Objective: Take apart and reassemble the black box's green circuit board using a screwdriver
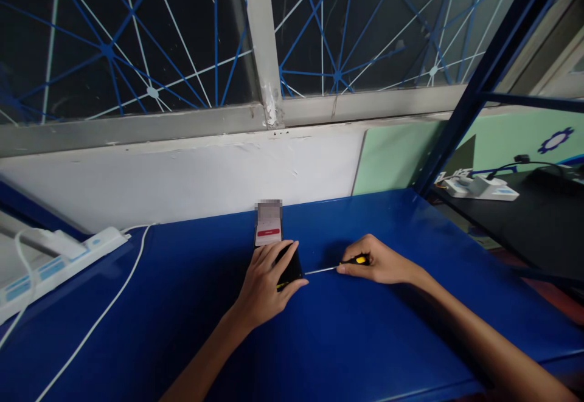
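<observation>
My right hand (371, 259) is closed around the black and yellow handle of a screwdriver (325, 269). Its thin metal shaft points left, with the tip close to the side of a small black box-like object (294, 266); whether they touch I cannot tell. My left hand (269, 277) grips that object from above, fingers on top and thumb along the near right corner. A bit of yellow shows under the palm, and the hand hides much of the rest. Directly behind it, a pale panel with a red bar (268, 232) stands out, its upper part blurred.
A blue tabletop (356, 341) lies beneath, against a white wall (182, 177) under windows. On the left are a white power strip (55, 271) and its cable (107, 317). To the right, another power strip (481, 188) sits on a black table beyond a blue post (456, 122).
</observation>
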### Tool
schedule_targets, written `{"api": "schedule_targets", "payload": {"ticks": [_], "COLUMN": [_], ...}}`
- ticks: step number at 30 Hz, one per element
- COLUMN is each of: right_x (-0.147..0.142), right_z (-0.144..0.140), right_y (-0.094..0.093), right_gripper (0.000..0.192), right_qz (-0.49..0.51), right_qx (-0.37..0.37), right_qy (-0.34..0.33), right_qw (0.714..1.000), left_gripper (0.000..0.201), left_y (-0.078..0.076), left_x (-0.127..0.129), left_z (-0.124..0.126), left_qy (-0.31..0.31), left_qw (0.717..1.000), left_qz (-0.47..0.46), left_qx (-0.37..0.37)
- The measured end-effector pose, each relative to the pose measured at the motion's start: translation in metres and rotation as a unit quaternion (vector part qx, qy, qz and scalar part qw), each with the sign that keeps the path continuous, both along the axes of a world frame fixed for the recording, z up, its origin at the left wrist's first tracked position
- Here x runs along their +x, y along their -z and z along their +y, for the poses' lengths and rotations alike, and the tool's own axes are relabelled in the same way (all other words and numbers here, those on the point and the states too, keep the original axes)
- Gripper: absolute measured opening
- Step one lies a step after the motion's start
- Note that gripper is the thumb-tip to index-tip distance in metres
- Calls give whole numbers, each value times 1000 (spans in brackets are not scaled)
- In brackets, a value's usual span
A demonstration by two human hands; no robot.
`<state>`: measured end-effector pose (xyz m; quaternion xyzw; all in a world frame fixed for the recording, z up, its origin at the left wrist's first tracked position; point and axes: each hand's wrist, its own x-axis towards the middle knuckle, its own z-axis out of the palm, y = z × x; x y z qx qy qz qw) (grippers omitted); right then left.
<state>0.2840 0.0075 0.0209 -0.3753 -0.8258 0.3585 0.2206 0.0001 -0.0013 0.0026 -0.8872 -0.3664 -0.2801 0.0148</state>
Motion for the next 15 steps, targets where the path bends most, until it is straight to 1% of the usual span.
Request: {"api": "schedule_targets", "payload": {"ticks": [5, 15], "right_x": [1, 2], "right_z": [1, 3], "right_y": [1, 5], "right_gripper": [42, 39], "right_qz": [-14, 6], "right_qx": [7, 8], "right_qy": [-4, -11], "right_qw": [1000, 1000], "left_gripper": [60, 60], "left_y": [0, 3], "left_x": [0, -1], "left_z": [0, 1], "left_qy": [0, 2], "left_qw": [1000, 1000], "left_qz": [4, 7], "left_qx": [-1, 10]}}
